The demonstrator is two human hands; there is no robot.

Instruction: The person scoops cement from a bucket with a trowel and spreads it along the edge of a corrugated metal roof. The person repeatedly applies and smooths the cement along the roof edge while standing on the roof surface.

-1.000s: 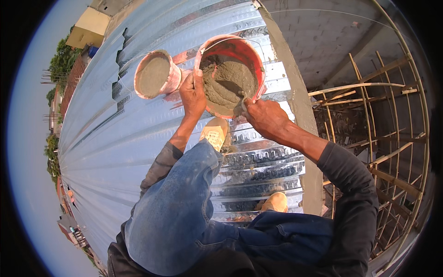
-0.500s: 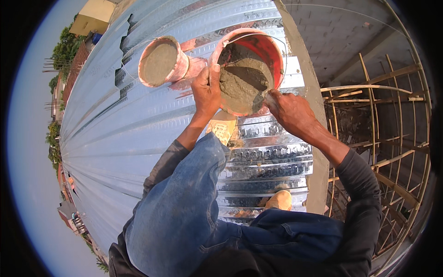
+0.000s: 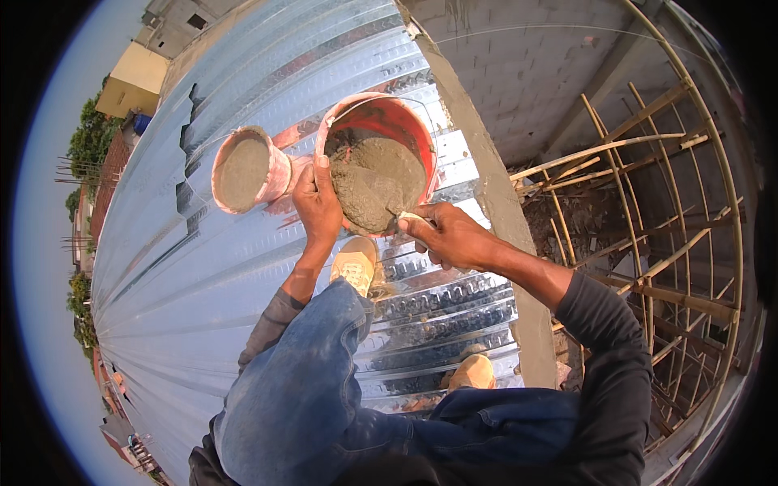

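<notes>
My left hand (image 3: 318,206) grips the near left rim of a red bucket (image 3: 415,136), its thumb on top of the edge. Grey wet mortar (image 3: 377,174) fills much of the bucket, heaped toward the near side. In my right hand (image 3: 454,236), the fingers are closed around the pale handle of a trowel (image 3: 415,219) at the bucket's near right rim. The trowel's blade lies in the mortar, mostly covered by it. Left of this bucket is a smaller mortar-smeared pail (image 3: 280,174), full of smooth grey mortar up to its rim.
Both containers rest on shiny corrugated metal roofing (image 3: 267,267), where my shoes (image 3: 355,263) also stand. A mortar-covered wall top (image 3: 527,324) borders the roofing on the right. Beyond it, a deep drop holds bamboo scaffolding (image 3: 648,275). A jagged sheet edge (image 3: 188,154) runs at the left.
The whole view has shifted, so both containers sit lower and further left. My right hand has turned, and the trowel handle now shows. The mortar's surface in the bucket has changed shape.
</notes>
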